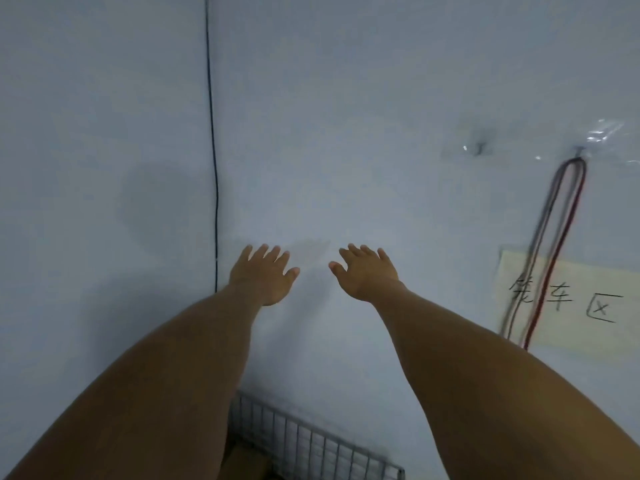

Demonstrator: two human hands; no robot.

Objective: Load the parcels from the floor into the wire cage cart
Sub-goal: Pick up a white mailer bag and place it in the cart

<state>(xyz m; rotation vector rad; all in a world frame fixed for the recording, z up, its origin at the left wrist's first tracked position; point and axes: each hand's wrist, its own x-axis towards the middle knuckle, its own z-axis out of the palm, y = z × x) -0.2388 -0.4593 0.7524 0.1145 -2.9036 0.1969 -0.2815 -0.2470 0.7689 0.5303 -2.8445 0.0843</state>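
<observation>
The view faces the wall (346,133), so the wire cage cart (311,441) shows only as a mesh edge at 6 o'clock, with a brown patch (246,464) beside it, perhaps a parcel. Reaching down unsighted could snag a forearm on the wire. The left hand (265,273) and right hand (369,271) are spread wide and hold nothing. I cannot tell whether they touch the wall.
</observation>
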